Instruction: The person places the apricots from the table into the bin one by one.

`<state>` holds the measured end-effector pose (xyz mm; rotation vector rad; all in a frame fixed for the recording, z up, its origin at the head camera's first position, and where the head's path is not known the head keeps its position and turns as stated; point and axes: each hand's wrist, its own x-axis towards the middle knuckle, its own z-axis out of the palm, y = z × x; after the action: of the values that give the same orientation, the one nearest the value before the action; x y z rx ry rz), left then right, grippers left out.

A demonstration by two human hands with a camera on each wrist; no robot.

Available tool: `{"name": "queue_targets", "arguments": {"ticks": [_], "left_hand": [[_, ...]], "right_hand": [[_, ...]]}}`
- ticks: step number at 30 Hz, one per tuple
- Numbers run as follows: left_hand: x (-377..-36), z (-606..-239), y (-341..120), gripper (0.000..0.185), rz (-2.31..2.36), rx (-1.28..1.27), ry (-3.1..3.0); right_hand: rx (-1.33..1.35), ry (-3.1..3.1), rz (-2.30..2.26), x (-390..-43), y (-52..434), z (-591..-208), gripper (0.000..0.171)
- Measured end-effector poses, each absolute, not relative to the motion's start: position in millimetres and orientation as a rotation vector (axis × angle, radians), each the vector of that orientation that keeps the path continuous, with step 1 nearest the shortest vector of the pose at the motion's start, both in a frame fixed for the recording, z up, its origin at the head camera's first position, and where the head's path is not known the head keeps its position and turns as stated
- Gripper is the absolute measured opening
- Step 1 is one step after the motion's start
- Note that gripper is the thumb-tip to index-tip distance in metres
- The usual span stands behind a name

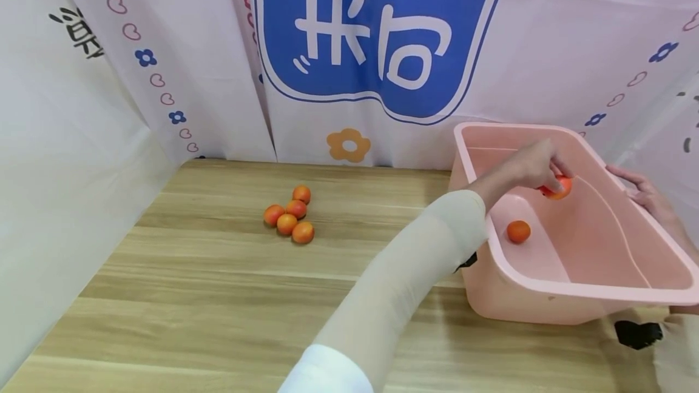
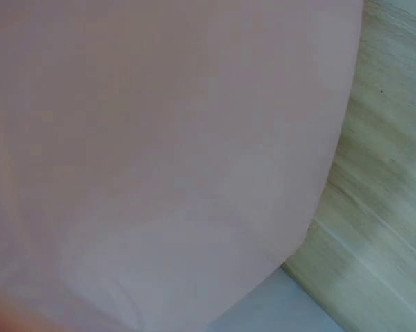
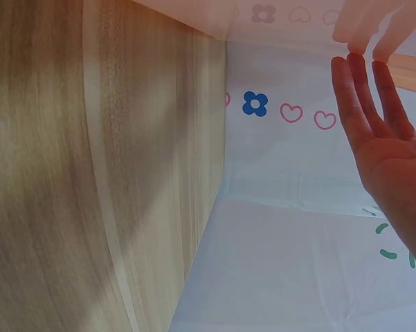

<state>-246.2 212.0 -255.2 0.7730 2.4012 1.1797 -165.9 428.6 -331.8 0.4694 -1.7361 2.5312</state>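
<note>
Head view shows the left hand reaching over the pink tub, its fingers curled round an orange fruit held above the tub's floor; a second fruit lies on that floor below the sleeved forearm. The right hand rests on the tub's far rim, fingers straight. Five more fruits cluster on the table well apart. Right wrist view shows straight fingers close together; left wrist view shows only pink wall.

Head view looks down across the table toward the backdrop; left wrist view presses against the tub; right wrist view skims the table edge.
</note>
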Motion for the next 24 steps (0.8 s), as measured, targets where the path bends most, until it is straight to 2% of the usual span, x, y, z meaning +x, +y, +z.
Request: {"name": "queue_targets", "arguments": {"ticks": [6, 13, 24], "left_hand": [[-249, -259, 214, 0.029, 1.020, 0.778, 2.472], [-255, -265, 212, 0.028, 0.825, 0.796, 2.539], [-257, -262, 212, 0.031, 0.750, 0.742, 2.580]], "right_hand": [[0.428, -1.753, 2.537, -163, 428, -333, 0.055], [0.500, -1.691, 2.546, -167, 428, -335, 0.056], [0.575, -1.630, 2.614, -172, 433, -335, 0.056]]}}
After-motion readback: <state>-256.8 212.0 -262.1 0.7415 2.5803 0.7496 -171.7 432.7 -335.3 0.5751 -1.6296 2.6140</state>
